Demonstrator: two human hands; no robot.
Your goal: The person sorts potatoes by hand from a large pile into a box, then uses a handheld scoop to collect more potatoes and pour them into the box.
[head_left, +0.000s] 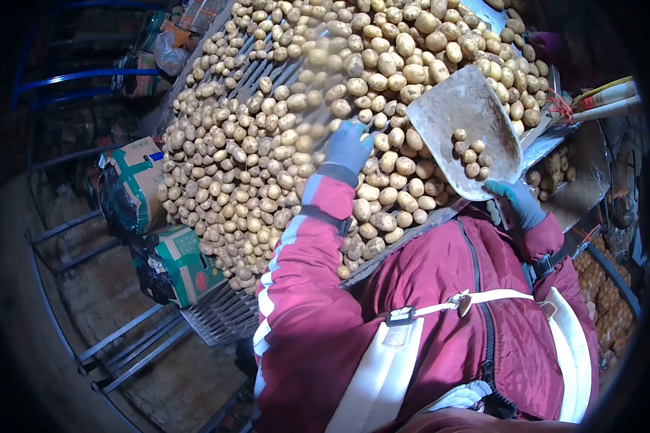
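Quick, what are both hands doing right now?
Left hand: gloved, at the potatoes; can't tell if it grips one.
Right hand: gloved, closed on the near end of the scoop, holding it.
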